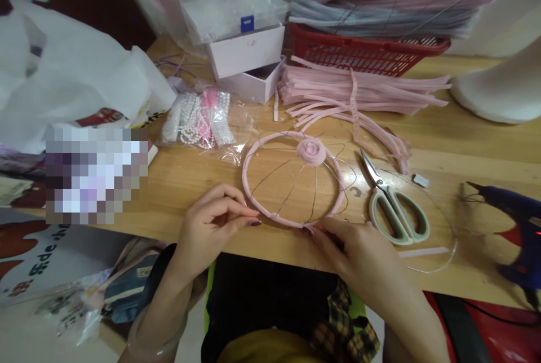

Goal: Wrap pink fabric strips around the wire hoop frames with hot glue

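A pink-wrapped hoop point(245, 174) lies on the wooden table, with thin wires running across it to a pink fabric rose point(311, 151) at its far rim. My right hand point(344, 242) pinches the near edge of the hoop between thumb and fingers. Just left of the hoop's near side, my left hand point(215, 219) has thumb and fingertips pressed together; whatever may be between them is too small to make out. Green-handled scissors point(386, 199), blades partly closed, rest right of the hoop. A pink strip point(422, 252) lies below them.
Bundled pink strips point(321, 89) lie in front of a red basket point(367, 50) holding more strips. Bags of pearl beads point(198, 118), white boxes point(247, 50) and a white plastic bag point(80, 64) stand left. A blue glue gun point(522, 228) is at the right edge.
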{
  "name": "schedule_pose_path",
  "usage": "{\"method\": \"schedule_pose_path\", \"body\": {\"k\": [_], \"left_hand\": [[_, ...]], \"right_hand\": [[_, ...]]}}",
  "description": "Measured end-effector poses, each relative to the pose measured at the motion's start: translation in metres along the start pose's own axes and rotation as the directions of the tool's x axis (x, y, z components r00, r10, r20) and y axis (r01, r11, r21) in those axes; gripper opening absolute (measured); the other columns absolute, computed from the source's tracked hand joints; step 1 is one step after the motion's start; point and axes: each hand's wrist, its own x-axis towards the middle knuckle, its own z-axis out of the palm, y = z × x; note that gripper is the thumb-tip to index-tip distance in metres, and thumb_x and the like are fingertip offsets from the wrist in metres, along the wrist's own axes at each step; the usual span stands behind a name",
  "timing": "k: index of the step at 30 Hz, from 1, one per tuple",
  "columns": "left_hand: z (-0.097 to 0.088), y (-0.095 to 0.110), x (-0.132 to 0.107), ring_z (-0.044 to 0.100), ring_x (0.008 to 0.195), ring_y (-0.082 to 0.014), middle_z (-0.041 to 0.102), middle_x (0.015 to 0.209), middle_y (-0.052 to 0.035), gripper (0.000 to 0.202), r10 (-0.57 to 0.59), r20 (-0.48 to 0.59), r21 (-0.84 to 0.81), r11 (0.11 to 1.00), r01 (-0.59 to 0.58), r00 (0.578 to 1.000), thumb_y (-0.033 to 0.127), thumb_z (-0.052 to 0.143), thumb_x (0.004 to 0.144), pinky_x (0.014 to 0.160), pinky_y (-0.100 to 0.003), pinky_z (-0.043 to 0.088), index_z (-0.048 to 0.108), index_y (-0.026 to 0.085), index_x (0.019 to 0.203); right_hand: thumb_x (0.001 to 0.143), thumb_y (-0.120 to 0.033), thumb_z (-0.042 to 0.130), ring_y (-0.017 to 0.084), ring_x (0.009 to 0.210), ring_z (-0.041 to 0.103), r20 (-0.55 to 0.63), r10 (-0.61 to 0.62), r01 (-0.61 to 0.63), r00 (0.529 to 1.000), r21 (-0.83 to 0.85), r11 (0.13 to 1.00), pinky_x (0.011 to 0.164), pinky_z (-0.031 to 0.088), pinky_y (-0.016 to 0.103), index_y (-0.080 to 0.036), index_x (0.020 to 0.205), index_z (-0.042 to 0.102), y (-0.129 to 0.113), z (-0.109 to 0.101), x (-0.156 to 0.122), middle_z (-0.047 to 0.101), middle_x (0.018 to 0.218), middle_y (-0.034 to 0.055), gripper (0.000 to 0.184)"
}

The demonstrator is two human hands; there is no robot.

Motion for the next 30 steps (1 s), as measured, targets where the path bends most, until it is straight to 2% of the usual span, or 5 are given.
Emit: {"method": "schedule_pose_path", "body": {"k": [5,11,14,18,30], "left_hand": [[-0.007,0.001,-0.01,0.072,0.094,-0.0151,0.078,0.093,-0.0009,0.01,-0.038,-0.022,-0.339,0.94,0.029,0.999,0.028,0.072,0.092,0.089,-0.027,0.059,0.08,0.028,0.086],[-0.014,-0.001,-0.01,0.057,0.041,-0.0048,0.071,0.061,0.0049,0.011,-0.301,0.016,-0.673,0.702,0.233,0.954,0.042,0.083,0.08,0.045,-0.014,0.053,0.08,0.031,0.079],[-0.013,0.007,-0.012,0.031,0.026,0.0,0.066,0.057,0.0048,0.02,-0.301,0.122,-0.633,0.71,0.308,0.946,0.046,0.08,0.082,0.025,-0.012,0.027,0.08,0.026,0.078],[-0.008,0.019,-0.016,0.053,0.046,-0.007,0.072,0.065,-0.0021,0.006,-0.276,0.34,-0.217,0.907,0.36,0.899,0.02,0.082,0.078,0.04,-0.017,0.037,0.081,0.02,0.072],[-0.051,0.019,-0.028,0.054,0.058,-0.0081,0.058,0.059,0.0047,0.024,-0.168,-0.162,0.032,0.984,0.175,0.972,0.018,0.086,0.066,0.056,-0.018,0.043,0.065,0.018,0.054]], "right_hand": [[0.099,-0.036,0.052,0.015,0.046,0.055,-0.009,0.014,-0.014,1.0,0.0,1.0,0.051,0.033,0.026,-0.023,0.073,0.067,0.003,0.001,-0.001,0.065,0.056,0.0003,0.033],[0.095,-0.039,0.059,0.018,0.055,0.063,-0.066,0.03,-0.025,0.997,0.069,0.997,0.054,0.039,0.028,-0.022,0.074,0.071,0.009,0.001,0.002,0.071,0.064,0.0026,0.03],[0.095,-0.04,0.059,0.018,0.054,0.062,-0.102,0.008,0.0,0.995,0.078,0.997,0.053,0.039,0.028,-0.022,0.075,0.073,0.011,0.001,0.004,0.071,0.064,0.0028,0.031],[0.095,-0.044,0.057,0.018,0.056,0.063,-0.063,0.052,-0.047,0.997,0.077,0.996,0.054,0.039,0.029,-0.022,0.07,0.07,0.011,0.0,0.003,0.071,0.065,0.003,0.036],[0.08,-0.058,0.062,0.028,0.071,0.07,-0.28,0.163,-0.116,0.946,0.177,0.977,0.063,0.047,0.034,-0.025,0.103,0.053,0.026,0.013,0.002,0.071,0.076,0.0032,0.042]]}}
